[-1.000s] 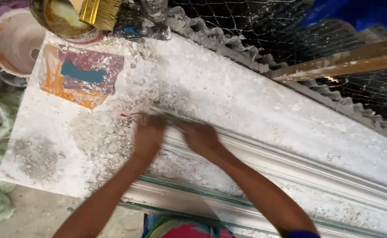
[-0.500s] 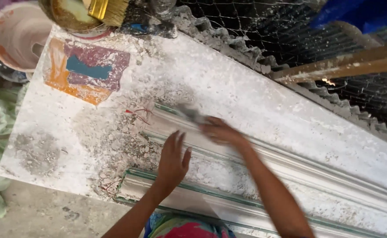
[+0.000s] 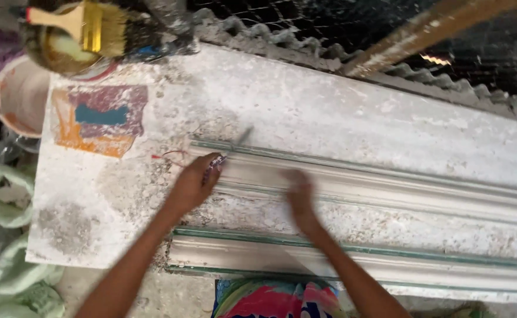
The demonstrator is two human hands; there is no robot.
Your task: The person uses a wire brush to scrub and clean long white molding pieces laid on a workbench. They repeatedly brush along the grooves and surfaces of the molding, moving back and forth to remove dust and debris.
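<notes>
Dusty slab (image 3: 341,112); right hand (image 3: 301,200) (blurred)

A long white plaster moulding (image 3: 388,188), matt and chalky with smooth ridges, is laid on a rough, dust-crusted board (image 3: 305,100) with a patch of flaking paint. A thin metal blade (image 3: 242,139) is seen at its end. A wooden-handled brush (image 3: 88,25) has a shiny brass-coloured band.

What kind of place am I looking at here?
Probably a small plaster-moulding workshop: long white cornice mouldings lie on a dusty, plaster-caked slab, a paintbrush rests on a bowl, and the left hand grips a small tool.
</notes>
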